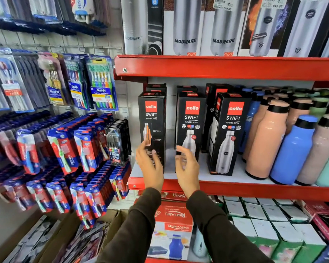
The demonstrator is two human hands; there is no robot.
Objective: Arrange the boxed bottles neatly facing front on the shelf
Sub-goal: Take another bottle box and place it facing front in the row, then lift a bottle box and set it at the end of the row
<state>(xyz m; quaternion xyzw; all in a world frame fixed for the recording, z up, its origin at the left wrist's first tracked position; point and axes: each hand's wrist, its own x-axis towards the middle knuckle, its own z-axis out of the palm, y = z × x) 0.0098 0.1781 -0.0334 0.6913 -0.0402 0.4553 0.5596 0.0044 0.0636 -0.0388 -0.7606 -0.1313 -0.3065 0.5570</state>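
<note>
Store shelf (235,188): three boxes (191,128) front-facing; right box (228,133) skewed. Fingers of left hand (150,164) and right hand (187,168) spread, empty, before them.

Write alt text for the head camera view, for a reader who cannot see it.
Two open hands, left hand and right hand, reach toward black Cello Swift boxes standing front-facing on a red shelf, holding nothing. Loose coloured bottles stand to the right; toothbrush packs hang on the left.
</note>
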